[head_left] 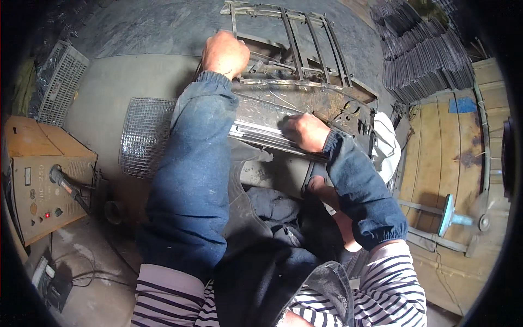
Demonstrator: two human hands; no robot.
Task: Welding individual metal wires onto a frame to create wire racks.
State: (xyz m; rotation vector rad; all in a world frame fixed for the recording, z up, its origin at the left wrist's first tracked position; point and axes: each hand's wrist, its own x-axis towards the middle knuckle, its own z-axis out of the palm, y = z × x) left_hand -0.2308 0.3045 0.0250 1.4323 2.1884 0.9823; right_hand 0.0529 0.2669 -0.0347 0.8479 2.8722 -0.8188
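My left hand is closed in a fist beside the left end of a metal frame with crossbars. Whatever its fingers hold is hidden from view. Lower and to the right, my right hand is curled over several thin metal rods, which lie along the near edge of a worn metal worktable. Its fingertips are slightly blurred. The frame rests at the far side of this table. Pliers-like tools with dark handles lie on the tabletop, right of my right hand.
An orange-sided welding machine with a cable stands at left. Wire mesh panels lie left of the table; a grey plastic crate is behind. Stacked dark metal grids rise at far right. A white cloth hangs at the table's right side.
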